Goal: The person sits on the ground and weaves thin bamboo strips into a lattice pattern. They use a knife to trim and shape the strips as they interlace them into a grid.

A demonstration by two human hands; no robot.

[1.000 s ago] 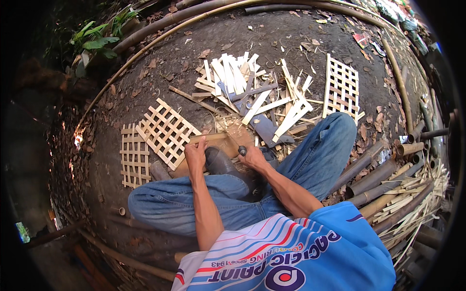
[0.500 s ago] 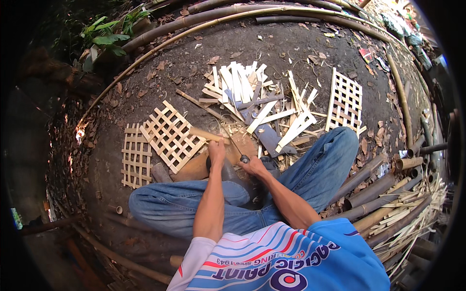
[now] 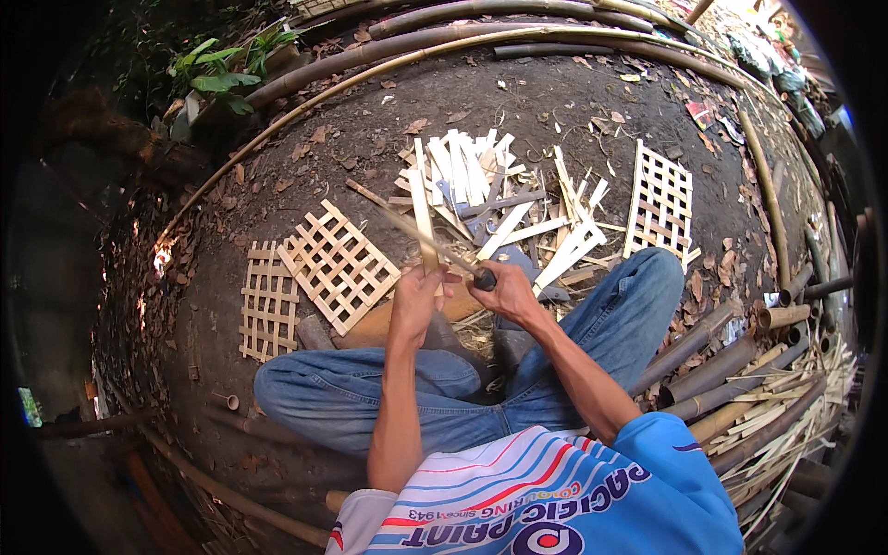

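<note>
Item 1: bamboo strip, one. Pale, long, flat, straight, narrow. Raised, held near its lower end; nearly upright in view, top leaning slightly left. Placed to the right of the nearest lattice panel, its top reaching farther out than the panel.

Item 2: knife, one. Dark, rounded handle; long, thin blade. Held by the handle, which sits right of the panel. Blade slants outward toward the panel's side, crossing the strip; contact cannot be told. Tip indistinct.

soft daylight, glare at upper right, left side dim, edges bent by fisheye, corners black
</note>
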